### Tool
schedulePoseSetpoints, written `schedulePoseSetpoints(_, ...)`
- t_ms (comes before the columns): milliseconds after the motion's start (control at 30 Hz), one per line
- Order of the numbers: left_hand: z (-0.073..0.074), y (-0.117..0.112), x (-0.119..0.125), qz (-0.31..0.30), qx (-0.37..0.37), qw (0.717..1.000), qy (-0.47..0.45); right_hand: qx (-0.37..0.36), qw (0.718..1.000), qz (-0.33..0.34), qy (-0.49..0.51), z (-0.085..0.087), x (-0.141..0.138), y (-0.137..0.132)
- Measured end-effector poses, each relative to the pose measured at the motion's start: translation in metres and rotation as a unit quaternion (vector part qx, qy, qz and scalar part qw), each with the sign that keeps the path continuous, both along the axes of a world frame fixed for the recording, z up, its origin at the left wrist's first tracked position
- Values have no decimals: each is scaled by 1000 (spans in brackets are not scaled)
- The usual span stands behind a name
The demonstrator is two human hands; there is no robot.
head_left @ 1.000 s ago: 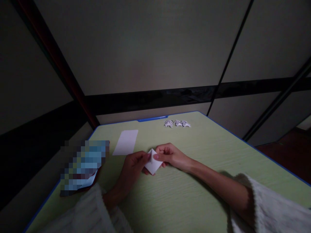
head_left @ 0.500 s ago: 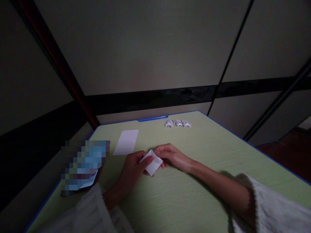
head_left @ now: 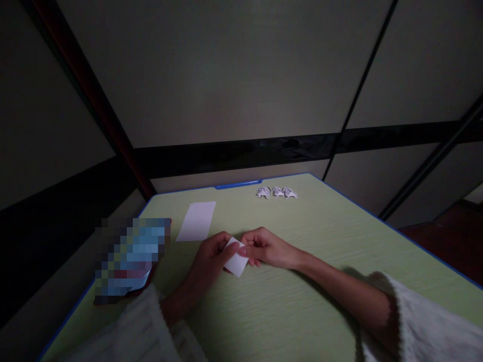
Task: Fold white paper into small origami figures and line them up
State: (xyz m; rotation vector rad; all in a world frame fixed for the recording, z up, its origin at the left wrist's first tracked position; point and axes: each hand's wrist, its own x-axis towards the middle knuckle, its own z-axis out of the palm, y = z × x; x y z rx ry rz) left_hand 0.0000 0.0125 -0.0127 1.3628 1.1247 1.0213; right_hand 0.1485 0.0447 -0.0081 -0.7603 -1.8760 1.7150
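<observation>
Between my hands is a small folded piece of white paper [head_left: 237, 264], turned so that one corner points toward me. My left hand [head_left: 213, 255] grips its left side, thumb lying on top and fingers underneath. From the right, my right hand [head_left: 266, 249] pinches the upper right edge, its thumb tip close to the left thumb. Part of the paper is hidden under both thumbs. A flat sheet of white paper [head_left: 196, 221] lies on the table just beyond my left hand.
The pale green table [head_left: 320, 231] has a blue edge. Three small folded paper figures [head_left: 278, 192] sit in a row at its far side. At the left lies a device with a blurred-out screen [head_left: 132, 256]. A blue strip [head_left: 238, 184] runs along the back edge, before cabinet panels [head_left: 234, 75].
My right thumb has come onto the top of the paper, close to my left thumb. The raised flap at its upper corner now looks flat, and less of the paper shows.
</observation>
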Motion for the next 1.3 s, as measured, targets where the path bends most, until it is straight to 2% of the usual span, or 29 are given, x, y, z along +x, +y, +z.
schedulePoseSetpoints(133,0,0,1,-12,2,1000,23,23,1000,17,-11,-2,1,-1)
schedulePoseSetpoints(300,2,0,0,31,67,996,52,27,1000,-1,2,-2,-1,-2)
schedulePoseSetpoints(467,4,0,-1,92,81,991,60,20,999,-27,5,-3,-3,-4)
schedulePoseSetpoints(800,8,-2,2,121,91,986,68,25,1000,-8,10,-6,-2,-3)
schedulePoseSetpoints(1100,5,-3,2,74,61,995,25,-6,1000,-2,30,-4,-2,-2)
schedulePoseSetpoints(1300,4,-4,1,71,49,996,12,-9,999,-9,38,-2,-2,-3)
